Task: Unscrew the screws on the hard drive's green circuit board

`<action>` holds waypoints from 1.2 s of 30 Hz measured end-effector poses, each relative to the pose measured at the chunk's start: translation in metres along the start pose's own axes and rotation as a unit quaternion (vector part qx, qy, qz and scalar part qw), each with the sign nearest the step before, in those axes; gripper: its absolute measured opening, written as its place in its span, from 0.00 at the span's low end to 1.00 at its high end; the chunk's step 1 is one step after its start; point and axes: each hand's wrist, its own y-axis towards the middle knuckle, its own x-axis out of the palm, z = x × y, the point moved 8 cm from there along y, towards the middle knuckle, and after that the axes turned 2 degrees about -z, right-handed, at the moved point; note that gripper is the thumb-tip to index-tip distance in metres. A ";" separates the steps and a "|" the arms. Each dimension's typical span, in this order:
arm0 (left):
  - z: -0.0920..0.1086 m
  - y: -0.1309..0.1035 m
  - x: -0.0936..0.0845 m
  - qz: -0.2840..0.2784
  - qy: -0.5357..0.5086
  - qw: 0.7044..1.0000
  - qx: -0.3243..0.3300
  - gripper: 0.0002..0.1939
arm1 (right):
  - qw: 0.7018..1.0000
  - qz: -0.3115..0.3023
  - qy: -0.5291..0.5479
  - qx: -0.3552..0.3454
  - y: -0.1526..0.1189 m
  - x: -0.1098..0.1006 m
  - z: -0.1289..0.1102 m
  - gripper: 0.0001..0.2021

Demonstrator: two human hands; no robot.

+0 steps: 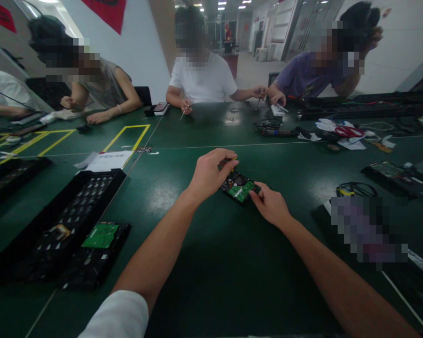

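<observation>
A hard drive (240, 189) with a green circuit board facing up is in front of me on the dark green table. My right hand (270, 203) grips its right edge between thumb and fingers. Over the drive's upper left end, my left hand (211, 174) is closed in a pinch. A bit of yellow (234, 159) shows at those fingertips; its kind is too small to make out, and the fingers hide most of it.
Left of my arms lie a long black tray (102, 188) and another drive with a green board (102, 235). A paper sheet (109, 161) is behind the tray. Cables (268, 125) and gloves (326, 125) lie at the far right. Several people sit across the table.
</observation>
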 end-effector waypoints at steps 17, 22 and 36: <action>-0.006 0.001 -0.006 0.011 0.006 0.999 -0.053 0.03 | 1.000 -0.011 0.007 -0.001 0.000 0.000 0.000 0.27; -0.018 -0.001 0.002 0.002 -0.108 0.989 -0.101 0.07 | 1.000 -0.005 0.008 -0.005 0.000 0.000 0.000 0.27; -0.028 -0.007 0.021 -0.043 -0.342 0.906 -0.246 0.11 | 1.000 -0.010 0.012 -0.007 0.000 0.000 -0.002 0.27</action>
